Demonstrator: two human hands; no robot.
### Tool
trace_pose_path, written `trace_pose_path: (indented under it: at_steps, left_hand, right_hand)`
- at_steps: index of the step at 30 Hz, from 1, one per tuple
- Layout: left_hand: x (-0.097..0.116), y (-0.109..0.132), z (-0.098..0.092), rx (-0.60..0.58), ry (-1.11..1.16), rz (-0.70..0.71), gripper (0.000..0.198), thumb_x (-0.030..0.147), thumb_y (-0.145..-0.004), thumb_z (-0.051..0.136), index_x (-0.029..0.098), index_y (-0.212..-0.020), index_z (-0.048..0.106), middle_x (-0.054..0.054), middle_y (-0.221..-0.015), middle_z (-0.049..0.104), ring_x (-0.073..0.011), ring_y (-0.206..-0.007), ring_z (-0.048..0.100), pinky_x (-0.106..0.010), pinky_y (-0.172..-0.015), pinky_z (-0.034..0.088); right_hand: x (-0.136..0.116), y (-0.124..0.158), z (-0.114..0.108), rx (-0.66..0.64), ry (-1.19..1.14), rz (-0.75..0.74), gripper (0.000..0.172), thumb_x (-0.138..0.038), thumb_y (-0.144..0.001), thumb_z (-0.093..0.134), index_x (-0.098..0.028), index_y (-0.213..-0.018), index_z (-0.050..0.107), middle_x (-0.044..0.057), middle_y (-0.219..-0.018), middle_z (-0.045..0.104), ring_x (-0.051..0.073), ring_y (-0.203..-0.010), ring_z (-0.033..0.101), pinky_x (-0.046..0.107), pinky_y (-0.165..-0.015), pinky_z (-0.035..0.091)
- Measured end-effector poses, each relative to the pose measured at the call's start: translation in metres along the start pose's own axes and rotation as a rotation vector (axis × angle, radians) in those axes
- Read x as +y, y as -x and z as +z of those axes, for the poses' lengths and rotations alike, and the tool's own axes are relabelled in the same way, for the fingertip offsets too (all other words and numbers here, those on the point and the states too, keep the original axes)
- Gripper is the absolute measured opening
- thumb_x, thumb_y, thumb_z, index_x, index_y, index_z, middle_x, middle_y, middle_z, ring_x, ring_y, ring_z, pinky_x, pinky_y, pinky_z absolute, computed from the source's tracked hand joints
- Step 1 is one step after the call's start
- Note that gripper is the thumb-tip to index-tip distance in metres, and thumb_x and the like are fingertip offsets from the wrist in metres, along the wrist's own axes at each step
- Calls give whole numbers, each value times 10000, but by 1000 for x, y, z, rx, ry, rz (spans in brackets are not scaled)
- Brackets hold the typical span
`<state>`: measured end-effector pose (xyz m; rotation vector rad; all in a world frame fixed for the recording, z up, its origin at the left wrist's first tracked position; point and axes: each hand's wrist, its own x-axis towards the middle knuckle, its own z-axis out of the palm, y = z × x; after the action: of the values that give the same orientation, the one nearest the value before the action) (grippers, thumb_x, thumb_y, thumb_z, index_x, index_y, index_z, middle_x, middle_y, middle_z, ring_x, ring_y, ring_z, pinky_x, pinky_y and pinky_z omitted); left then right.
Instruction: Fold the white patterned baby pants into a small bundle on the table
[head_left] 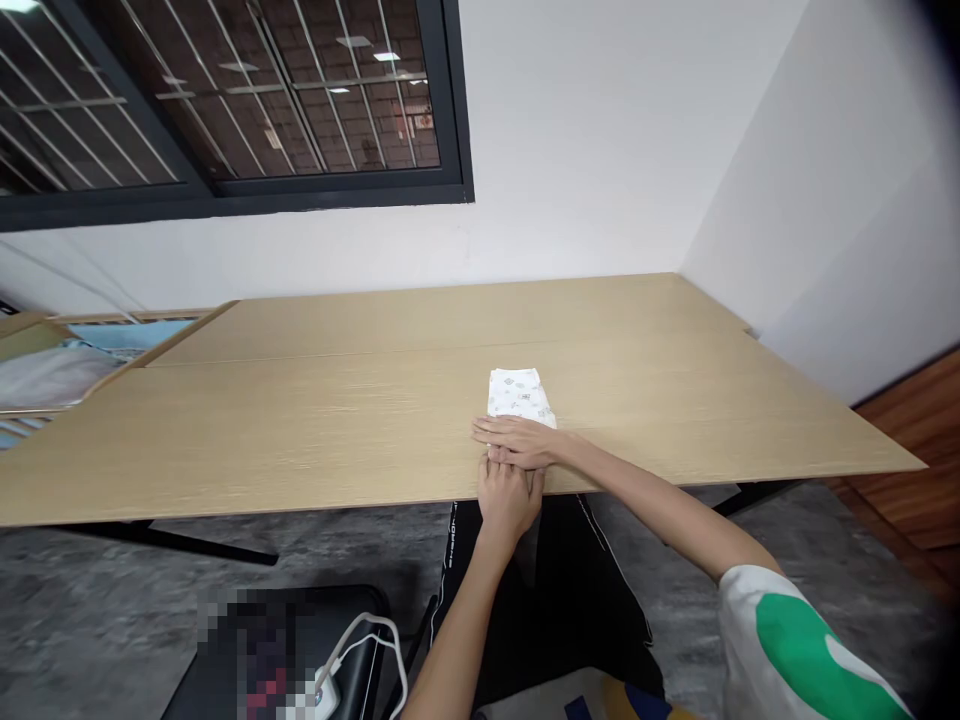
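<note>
Closest to the lens, a white sleeve with a green patch (pixel 795 640) covers the right upper arm. From it the bare forearm stretches up and leftward to the near edge of the wooden table (pixel 300 420). The right hand (pixel 521 441) lies flat and palm down, fingers together and pointing left, pressed across the near end of a folded cloth (pixel 519 393). This cloth is white with a small print and lies as a narrow rectangle on the table, close to the near edge and a little right of its middle. The left forearm rises almost straight from the bottom of the view, and the left hand (pixel 508 498) sits at the table edge just below the right one, touching it. Its fingertips are tucked under the right palm, so I cannot tell whether it pinches the cloth or only rests there. Below the left arm, a white cable (pixel 360 640) loops over a black chair (pixel 225 650).
</note>
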<state>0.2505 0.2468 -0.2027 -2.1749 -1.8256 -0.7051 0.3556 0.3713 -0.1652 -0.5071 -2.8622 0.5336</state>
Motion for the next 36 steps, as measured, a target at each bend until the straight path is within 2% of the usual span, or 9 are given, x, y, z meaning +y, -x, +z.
trace_pose_path:
  at_steps: [3, 7, 17, 21, 23, 26, 28, 33, 36]
  left_hand:
    - [0, -1, -4, -5, 15, -4, 466, 425, -1018, 514, 82, -1288, 677, -241, -1367, 648, -390, -1365, 533, -531, -1094, 427]
    - [1, -1, -8, -47, 7, -16, 543, 440, -1031, 485, 128, -1472, 548, -196, -1562, 502, -367, -1483, 419, -518, -1132, 402]
    - [2, -1, -8, -84, 3, -35, 562, 455, -1041, 449, 176, -1525, 509, -148, -1621, 439, -367, -1512, 382, -529, -1141, 413]
    - [1, 0, -8, -66, 14, -40, 556, 441, -1030, 483, 155, -1504, 531, -177, -1593, 470, -389, -1475, 430, -538, -1119, 433]
    - [-1, 4, -10, -49, 19, -37, 541, 428, -1022, 504, 145, -1480, 553, -186, -1574, 491, -396, -1454, 454, -541, -1109, 438]
    - [-7, 17, -17, -13, 28, -36, 491, 413, -1013, 529, 163, -1432, 592, -182, -1544, 527, -390, -1425, 483, -539, -1099, 429]
    - [-12, 27, -24, 12, 43, -41, 450, 406, -1009, 544, 179, -1391, 614, -177, -1506, 566, -379, -1387, 517, -535, -1077, 422]
    - [-24, 54, -42, 96, 182, -68, 327, 328, -1025, 541, 218, -1326, 606, -122, -1320, 686, -289, -1190, 631, -469, -966, 377]
    - [-29, 67, -46, 221, 291, -79, 241, 277, -1024, 530, 224, -1241, 621, -95, -1202, 709, -250, -1085, 646, -424, -896, 347]
  right_hand:
    - [20, -3, -2, -17, 51, 68, 669, -581, -1100, 220, -201, -1640, 325, 72, -1716, 212, 211, -1605, 139, 445, -1310, 114]
    - [51, -11, -12, -3, 101, 158, 709, -626, -1082, 232, -205, -1648, 307, 76, -1712, 204, 234, -1606, 129, 484, -1310, 92]
    - [109, -29, -23, 185, 252, 313, 674, -544, -1063, 345, -207, -1646, 314, 85, -1713, 237, 275, -1597, 179, 496, -1305, 128]
    - [91, -22, -31, 330, 287, 368, 635, -425, -1047, 431, -119, -1601, 379, 171, -1709, 235, 326, -1592, 182, 542, -1276, 185]
    - [71, -8, -35, 393, 240, 380, 586, -409, -1039, 464, -120, -1549, 457, 201, -1663, 335, 361, -1539, 299, 590, -1221, 282]
    - [33, 25, -32, 357, 85, 313, 491, -449, -1044, 489, -159, -1425, 596, 184, -1445, 595, 340, -1328, 554, 579, -1099, 446]
    - [9, 51, -23, 281, 12, 208, 472, -488, -1029, 537, -188, -1379, 640, 153, -1363, 659, 315, -1254, 615, 543, -1070, 487]
    - [-32, 106, 18, 271, 51, 118, 719, -493, -907, 736, -243, -1539, 502, 118, -1584, 495, 332, -1500, 403, 545, -1219, 358]
    - [-44, 115, 30, 342, 32, 112, 468, -320, -1001, 616, -262, -1463, 574, 93, -1523, 569, 294, -1472, 453, 533, -1204, 378]
